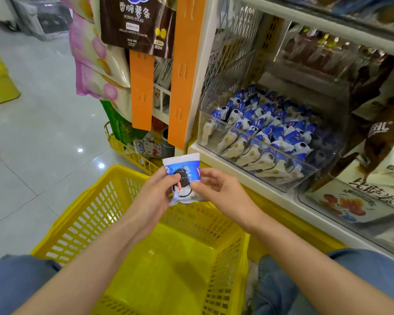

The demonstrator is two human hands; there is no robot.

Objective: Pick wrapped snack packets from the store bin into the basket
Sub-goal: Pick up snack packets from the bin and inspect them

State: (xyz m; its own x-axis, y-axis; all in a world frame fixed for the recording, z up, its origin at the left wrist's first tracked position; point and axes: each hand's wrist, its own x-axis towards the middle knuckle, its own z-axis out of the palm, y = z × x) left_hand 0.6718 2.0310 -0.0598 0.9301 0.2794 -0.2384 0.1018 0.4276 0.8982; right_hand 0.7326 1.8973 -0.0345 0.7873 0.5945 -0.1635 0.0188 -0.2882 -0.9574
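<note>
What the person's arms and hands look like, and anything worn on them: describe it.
Both forearms are bare, with no sleeves in view. The left hand and right hand wear no gloves, and no watch, ring or bracelet shows. Blue denim trousers cover the knees at the bottom edge.

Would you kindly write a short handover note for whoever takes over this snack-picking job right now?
Left hand and right hand each pinch one side of a blue-and-white snack packet, held above the yellow basket.
The clear bin on the shelf to the right holds many more packets.
Done: one packet out of the bin. No packet shows in the basket.
Left: drop this one in, then fetch more.
</note>
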